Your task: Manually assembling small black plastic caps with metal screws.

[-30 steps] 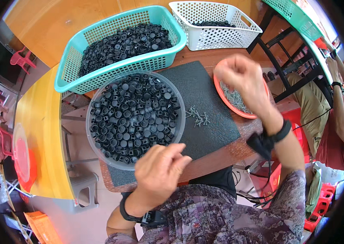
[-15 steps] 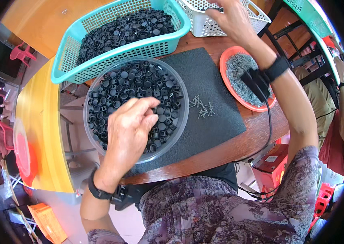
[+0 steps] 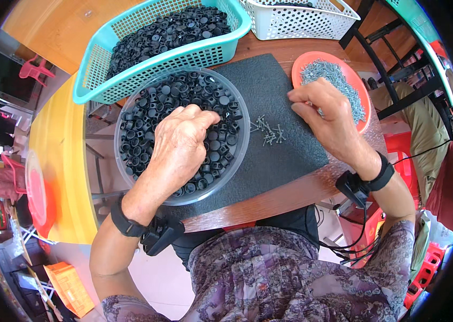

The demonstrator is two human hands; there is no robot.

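My left hand (image 3: 181, 142) reaches into a round clear bowl (image 3: 239, 161) full of small black plastic caps (image 3: 149, 110). Its fingertips are curled down among the caps and hide whatever they grip. My right hand (image 3: 331, 121) hovers over the dark foam mat (image 3: 285, 153), fingers bunched together with nothing visible in them. It is just right of a small pile of screws (image 3: 269, 131) on the mat and overlaps the near edge of an orange plate (image 3: 365, 94) that holds more screws. Both wrists wear black bands.
A teal basket (image 3: 183, 59) heaped with black caps stands behind the bowl, with a white basket (image 3: 301, 24) to its right. The brown table's front edge (image 3: 280, 196) runs below the mat. A yellow table (image 3: 60, 161) lies left and a red stool (image 3: 398, 147) right.
My right hand has come back from the white basket to the mat beside the screws. My left hand has moved from the bowl's near edge into the caps.
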